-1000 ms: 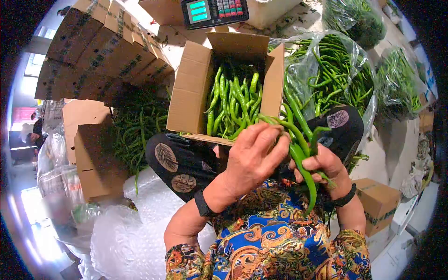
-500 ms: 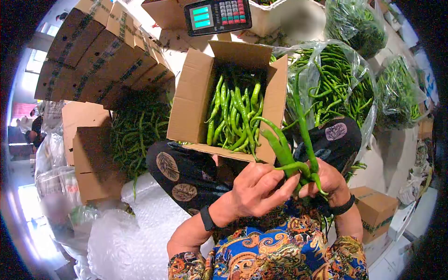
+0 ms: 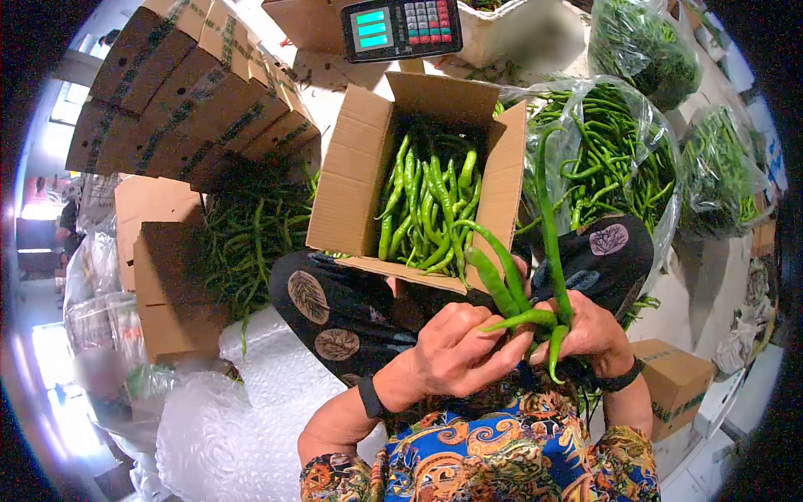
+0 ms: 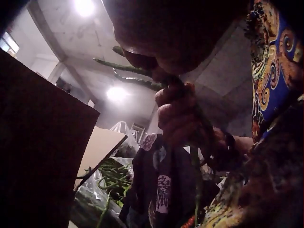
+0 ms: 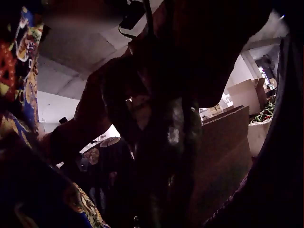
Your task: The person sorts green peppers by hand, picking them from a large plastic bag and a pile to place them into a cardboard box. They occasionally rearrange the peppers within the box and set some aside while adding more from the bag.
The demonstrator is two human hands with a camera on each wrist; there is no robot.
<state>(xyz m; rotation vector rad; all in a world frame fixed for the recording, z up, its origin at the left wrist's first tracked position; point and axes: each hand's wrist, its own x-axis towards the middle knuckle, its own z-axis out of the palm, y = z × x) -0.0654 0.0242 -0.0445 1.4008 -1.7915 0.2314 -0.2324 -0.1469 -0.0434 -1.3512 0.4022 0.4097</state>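
In the head view, my right hand [image 3: 594, 330] grips a small bunch of long green chili peppers [image 3: 552, 234] in front of my chest. Thumb and fingers of my left hand [image 3: 460, 347] pinch at the lower part of the same bunch, beside a curved pepper [image 3: 527, 319] that points left. Most of the held peppers point up and away, toward the open cardboard box [image 3: 351, 167]. More green chili peppers [image 3: 431, 201] lie lengthwise inside that box. Both wrist views are dark; the left one shows pepper tips [image 4: 123, 66] sticking out past the fingers.
Clear plastic bags of peppers [image 3: 619, 159] stand right of the box. A scale display [image 3: 400, 29] is behind it. Stacked cartons [image 3: 184, 92] and a dark heap of peppers [image 3: 251, 243] lie left. Bubble wrap [image 3: 226, 435] and a small closed carton [image 3: 669, 385] flank the person.
The bunch has turned from pointing down toward the body to pointing up toward the box. Both hands dropped lower early on; over the last half second they have barely moved.
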